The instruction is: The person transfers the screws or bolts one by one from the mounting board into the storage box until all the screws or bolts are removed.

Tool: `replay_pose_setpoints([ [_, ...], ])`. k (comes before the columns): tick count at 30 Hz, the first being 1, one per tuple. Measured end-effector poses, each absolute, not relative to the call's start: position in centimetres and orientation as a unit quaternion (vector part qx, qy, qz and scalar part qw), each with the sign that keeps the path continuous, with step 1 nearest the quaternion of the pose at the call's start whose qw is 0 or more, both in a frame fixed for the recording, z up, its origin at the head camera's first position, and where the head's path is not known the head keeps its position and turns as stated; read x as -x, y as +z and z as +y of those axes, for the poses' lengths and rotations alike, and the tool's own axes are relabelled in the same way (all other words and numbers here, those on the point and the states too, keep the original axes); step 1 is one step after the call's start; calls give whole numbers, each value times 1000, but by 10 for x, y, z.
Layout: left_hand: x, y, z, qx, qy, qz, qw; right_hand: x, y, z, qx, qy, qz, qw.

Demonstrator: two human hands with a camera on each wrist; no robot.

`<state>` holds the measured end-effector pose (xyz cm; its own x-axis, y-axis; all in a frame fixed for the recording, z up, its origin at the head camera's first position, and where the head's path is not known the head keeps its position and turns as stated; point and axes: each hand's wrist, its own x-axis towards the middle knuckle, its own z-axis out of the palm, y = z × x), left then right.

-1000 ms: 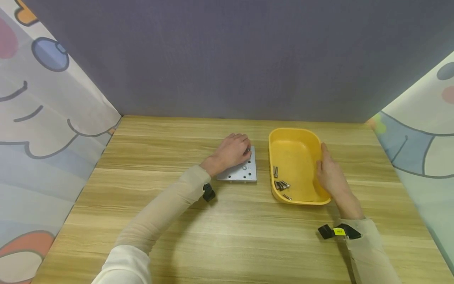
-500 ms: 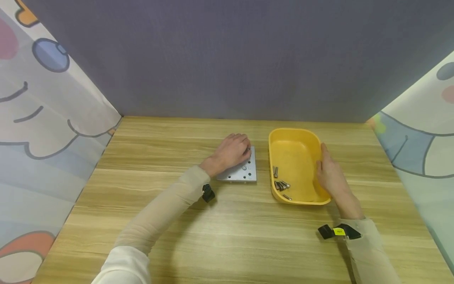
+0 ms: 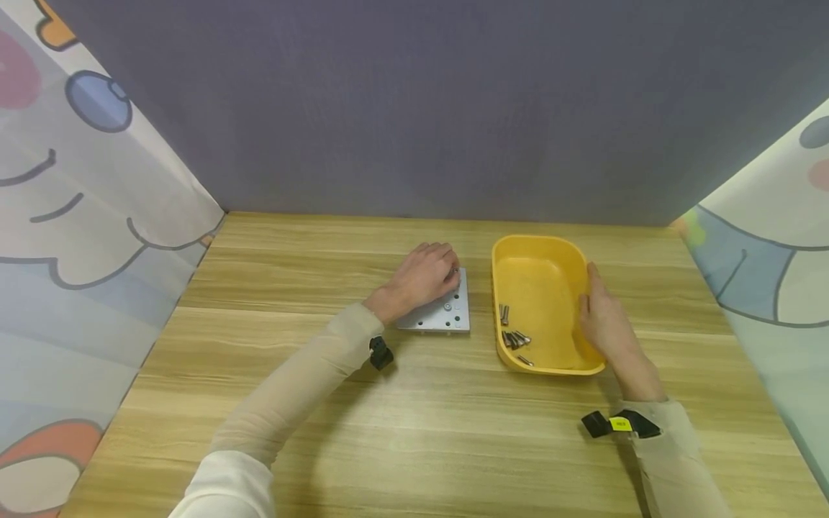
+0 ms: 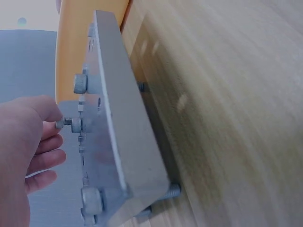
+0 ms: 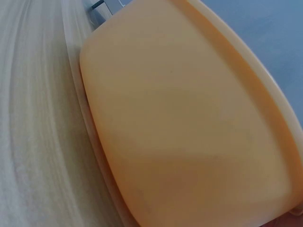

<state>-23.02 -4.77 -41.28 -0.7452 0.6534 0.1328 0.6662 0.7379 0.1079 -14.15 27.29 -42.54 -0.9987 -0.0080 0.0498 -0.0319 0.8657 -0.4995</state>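
My left hand [image 3: 424,275] is over a grey metal plate [image 3: 437,318] with holes. In the left wrist view its thumb and forefinger pinch the end of a small screw [image 4: 67,121], which lines up with a knurled screw head at the plate's face. Other socket-head screws [image 4: 80,83] sit in the plate, and some ends protrude beneath it. At the right, my right hand [image 3: 609,324] holds the side of a yellow plastic bin [image 3: 540,246], thumb over the rim and fingers along the outside. Several loose screws [image 3: 514,339] lie in the bin; its outer wall fills the right wrist view.
Plate and bin stand on a wood-grain table [image 3: 388,439], a narrow gap between them. A dark grey panel [image 3: 447,108] rises behind the table's far edge. Printed cartoon sheets [image 3: 84,216] flank both sides.
Both hands keep their places on the screw and the bin. The whole head view shifts very slightly; the plate, bin and loose screws stay put.
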Motion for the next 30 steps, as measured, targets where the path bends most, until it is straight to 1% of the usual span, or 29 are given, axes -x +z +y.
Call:
replay_pose_setpoints([
  [23, 229, -403, -46, 370, -79, -923, 67, 143, -425, 273, -9, 250, -968, 25],
  [30, 229, -400, -45, 370, -76, -924, 62, 144, -425, 273, -10, 250, -968, 26],
])
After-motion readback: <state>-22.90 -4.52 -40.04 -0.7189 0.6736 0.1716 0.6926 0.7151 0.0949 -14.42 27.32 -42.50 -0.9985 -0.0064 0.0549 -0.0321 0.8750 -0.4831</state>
